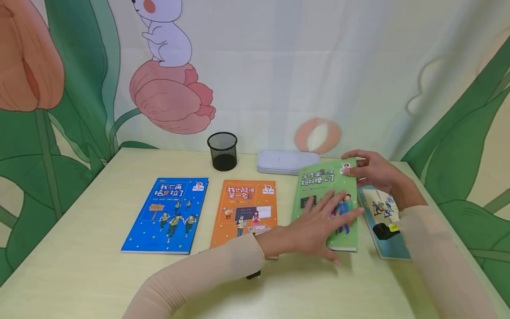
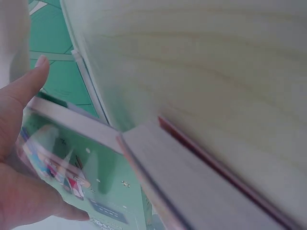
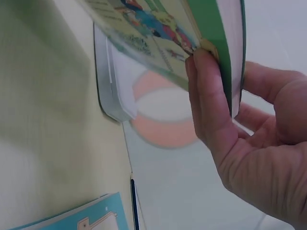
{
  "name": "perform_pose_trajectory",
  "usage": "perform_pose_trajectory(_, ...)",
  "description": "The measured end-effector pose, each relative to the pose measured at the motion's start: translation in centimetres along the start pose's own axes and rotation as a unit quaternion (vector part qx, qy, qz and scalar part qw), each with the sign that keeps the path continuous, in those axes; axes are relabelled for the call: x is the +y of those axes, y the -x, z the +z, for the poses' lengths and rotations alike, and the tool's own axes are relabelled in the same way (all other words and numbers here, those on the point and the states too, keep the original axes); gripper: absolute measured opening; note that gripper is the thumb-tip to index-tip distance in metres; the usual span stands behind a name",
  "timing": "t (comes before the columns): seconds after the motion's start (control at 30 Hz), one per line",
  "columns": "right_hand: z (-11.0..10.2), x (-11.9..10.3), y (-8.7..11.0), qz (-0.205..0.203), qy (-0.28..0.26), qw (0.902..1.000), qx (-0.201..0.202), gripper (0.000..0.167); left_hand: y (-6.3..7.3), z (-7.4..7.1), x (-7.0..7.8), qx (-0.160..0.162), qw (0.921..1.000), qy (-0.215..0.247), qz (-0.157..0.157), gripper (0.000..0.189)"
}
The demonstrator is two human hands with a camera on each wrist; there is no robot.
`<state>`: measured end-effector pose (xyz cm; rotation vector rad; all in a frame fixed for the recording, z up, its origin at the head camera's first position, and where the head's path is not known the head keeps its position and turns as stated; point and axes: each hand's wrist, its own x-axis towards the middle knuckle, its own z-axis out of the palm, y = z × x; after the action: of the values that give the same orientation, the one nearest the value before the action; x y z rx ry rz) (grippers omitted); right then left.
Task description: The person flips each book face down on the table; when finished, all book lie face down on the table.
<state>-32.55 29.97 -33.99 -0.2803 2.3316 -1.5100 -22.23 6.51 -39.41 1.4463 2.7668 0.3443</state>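
Observation:
A green book (image 1: 308,190) with a cartoon cover is tilted at the right of the table, its top edge raised. My right hand (image 1: 374,172) pinches its upper right corner, thumb on the cover. From the right wrist view, fingers press the underside of the green book (image 3: 232,52) near its spine. Spread across the lower cover is my left hand (image 1: 316,226), fingers straight. The left wrist view has the left hand (image 2: 21,191) beside the green book (image 2: 120,177). Under the left forearm lies an orange book (image 1: 229,226), partly covered by it.
A blue book (image 1: 155,230) lies at the left. Beneath the right forearm rests a teal book (image 1: 388,248), partly hidden. Along the back stand a black mesh pen holder (image 1: 223,153) and a pale pencil case (image 1: 284,161). A printed curtain (image 1: 259,88) hangs behind the table.

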Motion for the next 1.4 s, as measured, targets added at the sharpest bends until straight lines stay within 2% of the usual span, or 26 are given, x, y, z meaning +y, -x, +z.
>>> perform_pose_trajectory(0.1, -0.1, -0.4, 0.0, 0.015, -0.004, 0.9999, 0.005, 0.06, -0.1, 0.2, -0.1, 0.007, 1.0, 0.0, -0.003, 0.128)
perform_pose_trajectory(0.3, -0.4, -0.7, 0.1, 0.037, 0.0, 0.9992, 0.014, 0.061, 0.0, 0.4, -0.3, 0.027, 0.9989, 0.038, -0.006, 0.121)
perform_pose_trajectory(0.4, -0.4, -0.9, 0.1, 0.036, 0.002, 0.9992, 0.017, 0.059, 0.1, 0.4, -0.4, 0.039, 0.9979, 0.052, -0.002, 0.116)
perform_pose_trajectory(0.57, -0.4, -1.6, 0.4, 0.031, 0.001, 0.9992, 0.025, 0.056, 0.1, 0.1, -0.4, 0.05, 0.9975, 0.049, 0.008, 0.107)
perform_pose_trajectory(0.97, -0.5, -2.9, 0.8, 0.024, 0.006, 0.9991, 0.033, 0.056, 1.0, -1.5, -0.4, 0.073, 0.9954, 0.059, 0.021, 0.094)
perform_pose_trajectory(1.17, -0.4, -3.7, 0.8, 0.022, 0.014, 0.9981, 0.055, 0.061, 1.5, -2.1, -0.4, 0.083, 0.994, 0.068, 0.017, 0.086)
perform_pose_trajectory(1.4, -0.3, -4.6, 1.1, 0.024, 0.04, 0.9941, 0.098, 0.068, 1.9, -2.4, -0.6, 0.124, 0.9889, 0.08, 0.019, 0.074)
